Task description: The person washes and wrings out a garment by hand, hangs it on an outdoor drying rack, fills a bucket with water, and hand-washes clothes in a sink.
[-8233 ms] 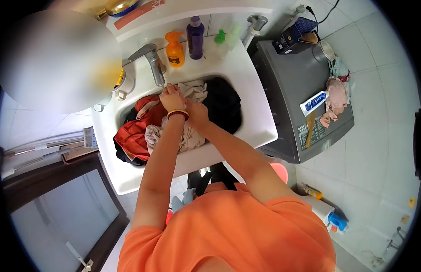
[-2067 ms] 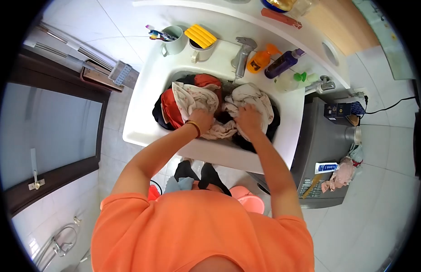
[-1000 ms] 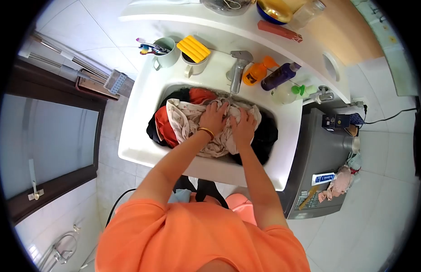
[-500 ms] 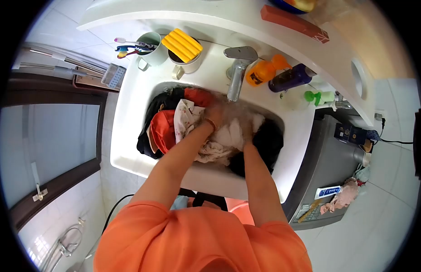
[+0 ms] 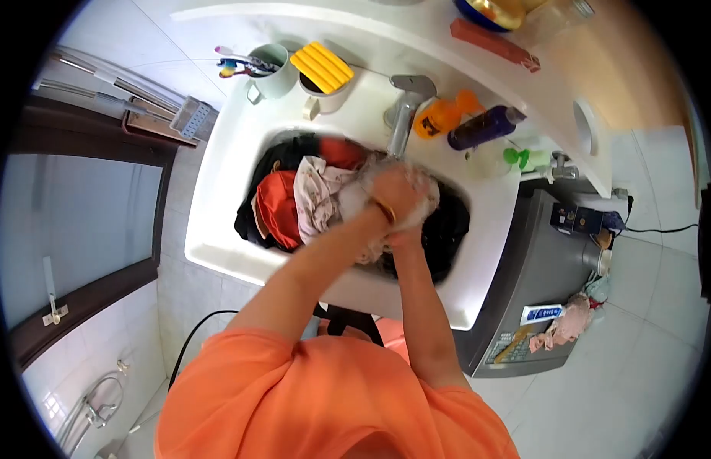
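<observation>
Under the running faucet (image 5: 402,126), my left hand (image 5: 399,190) is pressed onto a wet white cloth (image 5: 426,208). A band circles that wrist. Just below it, my right hand (image 5: 406,237) grips the same cloth from underneath, its fingers mostly hidden. Both hands are somewhat blurred. Around them in the sink lie a pale floral cloth (image 5: 313,191), a red satin-like cloth (image 5: 278,208) and black clothing (image 5: 445,241). Another red piece (image 5: 341,153) shows at the back of the basin.
On the white sink's rim (image 5: 218,191) stand a toothbrush cup (image 5: 275,76), a mug (image 5: 325,98) topped by a yellow ridged block (image 5: 322,67), an orange bottle (image 5: 438,118) and a purple bottle (image 5: 484,128). A shelf (image 5: 416,38) overhangs the back. A grey appliance (image 5: 516,268) stands right.
Both hands have come together and lifted the white cloth under the faucet; before, they were apart, lower in the basin. The view has shifted slightly.
</observation>
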Action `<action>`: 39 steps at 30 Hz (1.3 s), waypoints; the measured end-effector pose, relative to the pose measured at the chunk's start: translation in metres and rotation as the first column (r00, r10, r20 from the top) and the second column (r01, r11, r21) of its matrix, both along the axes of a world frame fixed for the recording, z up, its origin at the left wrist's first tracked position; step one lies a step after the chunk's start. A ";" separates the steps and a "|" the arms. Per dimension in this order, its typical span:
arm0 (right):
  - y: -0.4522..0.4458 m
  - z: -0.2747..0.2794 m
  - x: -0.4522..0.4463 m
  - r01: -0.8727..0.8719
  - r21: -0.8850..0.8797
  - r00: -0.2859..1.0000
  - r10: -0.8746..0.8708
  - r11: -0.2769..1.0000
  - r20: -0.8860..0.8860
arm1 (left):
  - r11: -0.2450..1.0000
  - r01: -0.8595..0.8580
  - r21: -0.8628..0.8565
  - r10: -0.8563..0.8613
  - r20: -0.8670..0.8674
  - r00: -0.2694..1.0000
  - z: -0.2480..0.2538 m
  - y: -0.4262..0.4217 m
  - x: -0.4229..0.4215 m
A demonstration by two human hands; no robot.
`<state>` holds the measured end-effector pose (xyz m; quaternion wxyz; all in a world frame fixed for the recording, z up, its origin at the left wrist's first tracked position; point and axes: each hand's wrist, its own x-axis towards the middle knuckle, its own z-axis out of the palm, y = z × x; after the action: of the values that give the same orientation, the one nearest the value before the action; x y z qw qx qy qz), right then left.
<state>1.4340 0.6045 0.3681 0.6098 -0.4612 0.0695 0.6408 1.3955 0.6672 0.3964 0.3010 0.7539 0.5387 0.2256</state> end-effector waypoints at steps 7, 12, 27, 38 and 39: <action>-0.009 -0.043 0.013 -0.373 0.009 0.579 0.225 0.928 0.784 | 0.895 -0.013 0.447 -0.062 0.151 0.987 0.007 -0.028 -0.030; -0.007 0.047 0.011 -0.089 0.024 0.986 0.084 0.996 0.147 | 0.997 0.033 0.073 -0.037 0.061 0.997 -0.005 0.027 -0.060; -0.063 0.013 0.005 -0.261 -0.617 -0.515 0.433 0.743 0.739 | 0.950 0.278 -0.138 -0.252 0.182 0.950 0.089 0.049 -0.158; -0.069 0.210 0.046 -0.115 0.247 0.558 -0.143 0.962 0.817 | 0.963 0.172 0.210 -0.216 0.211 0.953 0.220 0.065 -0.196; -0.067 0.235 0.039 -0.107 0.311 0.521 -0.213 0.944 0.827 | 0.963 0.160 0.219 -0.214 0.250 0.944 0.234 0.064 -0.197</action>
<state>1.4727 0.5371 0.6035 0.6515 -0.6060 -0.3293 0.3160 1.1986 0.7312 0.6306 0.3166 0.7895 0.3933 0.3489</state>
